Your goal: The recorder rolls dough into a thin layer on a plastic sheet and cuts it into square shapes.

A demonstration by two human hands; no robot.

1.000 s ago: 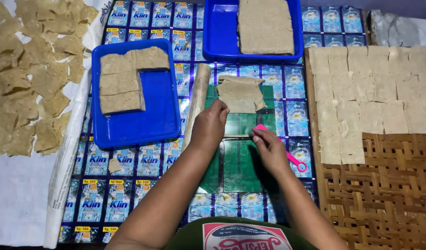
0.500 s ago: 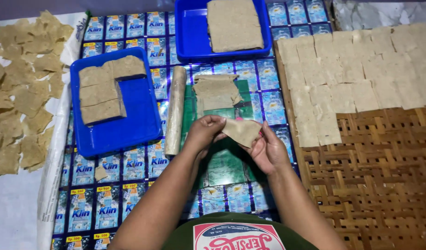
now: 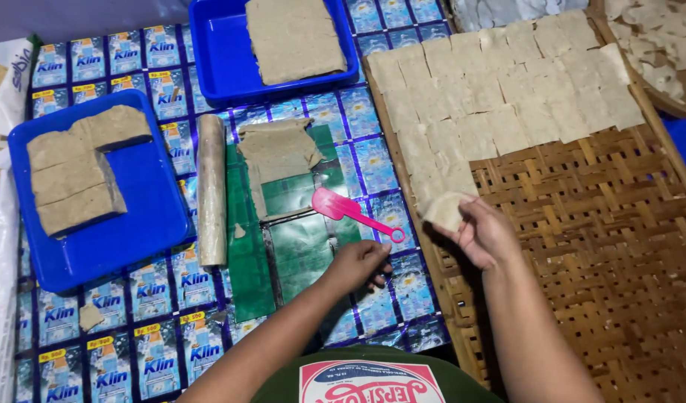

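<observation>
Right hand pinches a thin dough square between thumb and fingers, holding it at the left edge of the woven tray, just below the rows of squares already laid flat there. The held square droops slightly and touches or nearly touches the lowest laid piece — cannot tell which.

Left hand rests on the surface, fingers loosely curled, holding nothing. It sits just below the ring end of a pink scraper, close to it but apart.

The scraper lies on a green sheet. At the top of that sheet — a partly cut, rolled-out dough sheet. A rolling pin lies upright along the green sheet's left side.

Left of the pin, a blue tray holds thick dough blocks. A second blue tray at top holds one large slab. The surface is covered by a mat of printed blue sachets.
</observation>
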